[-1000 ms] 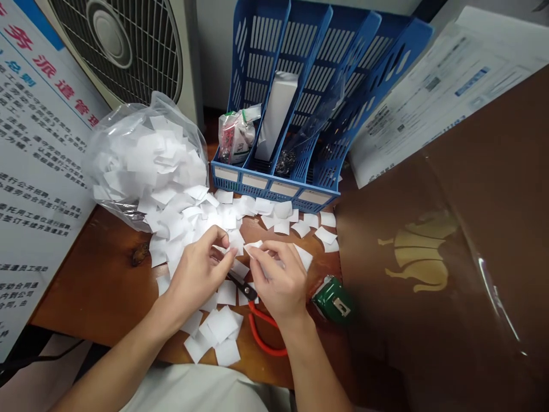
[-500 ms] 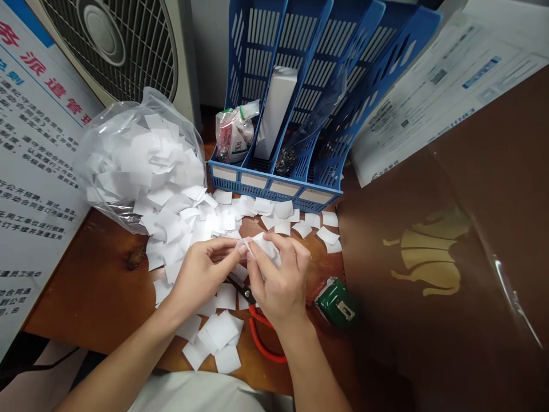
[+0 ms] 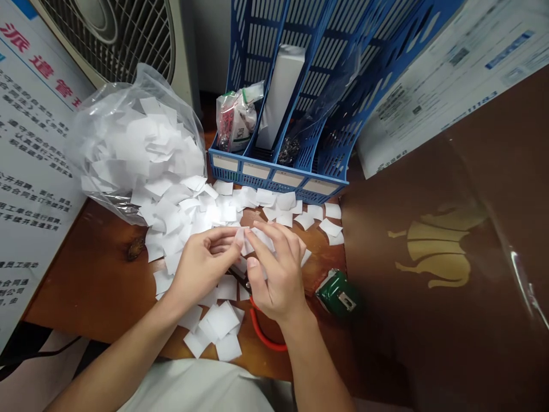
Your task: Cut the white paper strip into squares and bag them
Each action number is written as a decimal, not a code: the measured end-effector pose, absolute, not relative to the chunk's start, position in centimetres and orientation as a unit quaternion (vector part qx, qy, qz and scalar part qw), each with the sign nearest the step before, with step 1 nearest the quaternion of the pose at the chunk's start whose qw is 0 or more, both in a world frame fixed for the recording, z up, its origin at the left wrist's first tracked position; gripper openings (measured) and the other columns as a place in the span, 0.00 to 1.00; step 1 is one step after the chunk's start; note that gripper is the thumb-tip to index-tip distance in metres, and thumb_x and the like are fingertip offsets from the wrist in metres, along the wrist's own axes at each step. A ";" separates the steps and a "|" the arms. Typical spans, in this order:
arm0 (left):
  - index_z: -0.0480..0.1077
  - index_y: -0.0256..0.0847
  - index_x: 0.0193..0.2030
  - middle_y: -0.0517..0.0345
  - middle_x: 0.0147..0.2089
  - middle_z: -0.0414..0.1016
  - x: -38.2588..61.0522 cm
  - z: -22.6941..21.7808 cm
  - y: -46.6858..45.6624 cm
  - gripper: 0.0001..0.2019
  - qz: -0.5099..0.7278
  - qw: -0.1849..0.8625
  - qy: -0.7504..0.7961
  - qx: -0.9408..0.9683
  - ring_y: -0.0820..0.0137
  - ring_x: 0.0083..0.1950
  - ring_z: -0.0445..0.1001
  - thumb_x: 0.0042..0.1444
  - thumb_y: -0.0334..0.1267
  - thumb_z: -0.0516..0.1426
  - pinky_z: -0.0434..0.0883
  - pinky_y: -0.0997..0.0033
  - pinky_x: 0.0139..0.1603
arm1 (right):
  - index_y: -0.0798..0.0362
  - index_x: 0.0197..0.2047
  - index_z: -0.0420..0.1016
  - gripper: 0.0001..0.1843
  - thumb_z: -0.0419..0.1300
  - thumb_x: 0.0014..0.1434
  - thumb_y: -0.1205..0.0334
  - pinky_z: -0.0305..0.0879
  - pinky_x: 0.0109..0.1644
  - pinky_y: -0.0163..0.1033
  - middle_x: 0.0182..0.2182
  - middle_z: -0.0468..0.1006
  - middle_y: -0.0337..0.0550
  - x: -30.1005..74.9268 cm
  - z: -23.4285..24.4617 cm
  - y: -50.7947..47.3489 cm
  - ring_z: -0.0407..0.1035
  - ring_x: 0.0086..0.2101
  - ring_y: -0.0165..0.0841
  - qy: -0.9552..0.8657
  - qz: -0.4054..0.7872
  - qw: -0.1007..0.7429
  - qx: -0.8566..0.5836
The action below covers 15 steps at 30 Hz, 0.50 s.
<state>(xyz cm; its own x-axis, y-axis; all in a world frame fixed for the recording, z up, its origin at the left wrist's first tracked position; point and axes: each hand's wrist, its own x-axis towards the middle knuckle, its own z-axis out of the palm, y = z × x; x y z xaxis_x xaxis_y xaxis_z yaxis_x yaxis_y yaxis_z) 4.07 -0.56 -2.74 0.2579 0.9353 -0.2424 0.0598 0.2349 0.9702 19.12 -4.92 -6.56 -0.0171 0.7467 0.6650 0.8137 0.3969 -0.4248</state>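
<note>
My left hand [image 3: 203,260] pinches a small white paper piece [image 3: 239,237] between its thumb and fingers. Close beside it, my right hand [image 3: 277,269] has its fingers stretched out and its thumb apart, with the index fingertip at that paper's edge. More white paper shows beneath the right fingers; whether it lies on the table or against the hand is unclear. Under both hands lies a pair of scissors with red handles [image 3: 263,337], its blades mostly covered. Many cut paper squares [image 3: 184,212] are spread over the wooden table [image 3: 98,274].
A clear plastic bag [image 3: 137,137] full of paper squares stands at the left back. Behind the hands is a blue file rack [image 3: 278,171]. A green tape measure [image 3: 337,293] sits to the right by a brown panel [image 3: 429,332]. A fan [image 3: 115,40] stands behind.
My right fingers have spread and its thumb has come away from the white paper they gripped. The left hand keeps its pinch. The view has shifted slightly.
</note>
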 end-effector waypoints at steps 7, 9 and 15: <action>0.82 0.39 0.48 0.54 0.45 0.85 2.4 -2.5 -0.7 0.10 0.369 0.501 0.492 0.609 0.69 0.43 0.83 0.61 0.38 0.65 0.79 0.77 0.44 | 0.51 0.40 0.76 0.07 0.62 0.61 0.72 0.67 0.54 0.52 0.46 0.80 0.50 20.3 -7.0 -4.5 0.74 0.47 0.44 -0.639 -0.056 0.466 -0.609; 0.82 0.40 0.48 0.55 0.46 0.85 1.7 -2.1 -0.7 0.10 0.348 0.492 0.467 0.647 0.70 0.43 0.83 0.62 0.36 0.64 0.78 0.79 0.44 | 0.51 0.42 0.72 0.11 0.60 0.59 0.74 0.65 0.55 0.53 0.47 0.80 0.48 20.4 -7.0 -4.5 0.73 0.49 0.45 -0.647 -0.031 0.465 -0.604; 0.82 0.40 0.49 0.55 0.49 0.84 1.3 -2.3 -0.6 0.10 0.283 0.529 0.428 0.675 0.70 0.46 0.82 0.65 0.40 0.61 0.77 0.77 0.47 | 0.50 0.55 0.69 0.25 0.56 0.53 0.74 0.57 0.65 0.58 0.48 0.81 0.45 19.7 -6.2 -5.1 0.71 0.54 0.45 -0.711 0.081 0.455 -0.530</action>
